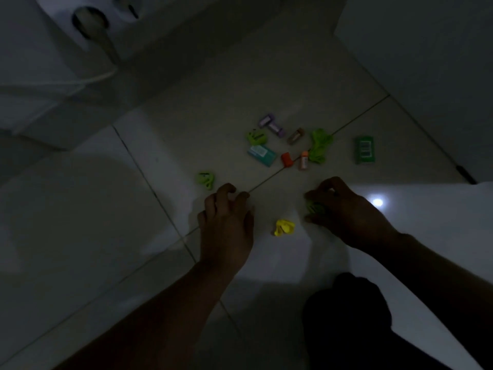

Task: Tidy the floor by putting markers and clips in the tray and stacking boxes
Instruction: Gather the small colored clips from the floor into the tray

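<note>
The scene is dim. My right hand (pixel 344 209) curls round a green clip (pixel 316 208) on the white tiled floor. My left hand (pixel 226 217) hovers with loosely curled fingers and holds nothing; another green clip (pixel 206 180) lies just to its left. Between my hands lies a yellow clip (pixel 284 227). Farther off are a green clip (pixel 256 137), a teal box (pixel 262 154), two purple boxes (pixel 271 124), a brown box (pixel 295 135), an orange box (pixel 286 159), a small orange marker (pixel 304 160), a crumpled green object (pixel 320 146) and a green box (pixel 364 150).
A white appliance or furniture piece (pixel 66 76) with a cable stands at the back left. A white wall or cabinet (pixel 426 62) runs along the right. My dark-clothed knee (pixel 346 316) is at the bottom. A lamp's reflection (pixel 377 202) shines on the tile.
</note>
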Available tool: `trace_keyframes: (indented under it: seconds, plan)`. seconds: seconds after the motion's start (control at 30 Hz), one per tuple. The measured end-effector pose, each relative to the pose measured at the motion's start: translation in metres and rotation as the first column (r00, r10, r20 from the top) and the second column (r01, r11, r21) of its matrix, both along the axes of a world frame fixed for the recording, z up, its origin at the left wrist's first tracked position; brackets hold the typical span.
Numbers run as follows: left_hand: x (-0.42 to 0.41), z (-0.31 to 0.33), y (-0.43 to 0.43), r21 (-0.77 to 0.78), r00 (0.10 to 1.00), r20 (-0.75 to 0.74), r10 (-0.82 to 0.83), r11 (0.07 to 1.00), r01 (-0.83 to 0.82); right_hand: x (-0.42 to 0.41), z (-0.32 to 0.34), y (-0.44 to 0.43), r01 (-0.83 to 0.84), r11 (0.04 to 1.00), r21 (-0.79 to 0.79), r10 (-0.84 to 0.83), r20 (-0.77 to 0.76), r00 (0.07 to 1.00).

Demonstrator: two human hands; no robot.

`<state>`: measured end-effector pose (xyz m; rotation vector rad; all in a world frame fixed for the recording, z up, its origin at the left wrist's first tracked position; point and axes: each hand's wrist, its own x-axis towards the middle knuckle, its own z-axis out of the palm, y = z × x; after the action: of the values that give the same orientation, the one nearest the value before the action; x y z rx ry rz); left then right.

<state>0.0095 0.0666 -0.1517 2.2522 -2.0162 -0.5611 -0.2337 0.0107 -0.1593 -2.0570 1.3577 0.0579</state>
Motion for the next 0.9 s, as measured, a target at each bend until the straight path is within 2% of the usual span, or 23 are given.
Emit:
trace_keyframes:
  seconds: [0.13, 0.23, 0.43, 0.47, 0.53, 0.63, 0.73, 0.9]
  plan:
    - [0.013, -0.013, 0.006, 0.012, 1.0, -0.015, -0.013, 1.0, 0.014, 0.004, -0.003, 0.0, 0.006, 0.997, -0.075, -0.007, -0.01, 1.0]
    - [0.021, -0.013, 0.004, -0.02, 0.991, -0.131, -0.034, 0.999, 0.031, 0.005, -0.001, -0.001, 0.004, 0.993, -0.119, -0.002, 0.012, 1.0]
    - [0.032, -0.008, -0.027, -0.077, 0.956, -0.292, -0.005, 0.997, -0.018, 0.019, 0.014, -0.014, 0.129, 0.963, -0.235, -0.127, 0.022, 0.992]
    - [0.034, -0.009, -0.035, -0.129, 0.956, -0.291, -0.022, 0.991, -0.017, 0.021, 0.015, -0.021, 0.14, 0.953, -0.268, -0.141, 0.018, 0.99]
    - [0.041, -0.011, -0.048, -0.219, 0.986, -0.162, -0.04, 0.976, 0.003, 0.025, 0.015, -0.035, 0.139, 0.936, -0.323, -0.15, -0.01, 0.989]
    - [0.048, -0.016, -0.059, -0.176, 0.998, -0.001, 0.058, 0.983, -0.057, 0.03, 0.012, -0.05, 0.115, 0.936, -0.332, -0.165, -0.126, 0.978]
    - [0.059, -0.026, -0.064, -0.089, 0.999, -0.044, 0.003, 0.996, -0.006, 0.033, 0.007, -0.054, 0.048, 0.949, -0.311, -0.119, -0.214, 0.97]
    - [0.068, -0.029, -0.064, -0.12, 0.987, -0.157, -0.036, 0.993, 0.017, 0.03, -0.003, -0.048, -0.022, 0.952, -0.306, -0.048, -0.221, 0.974]
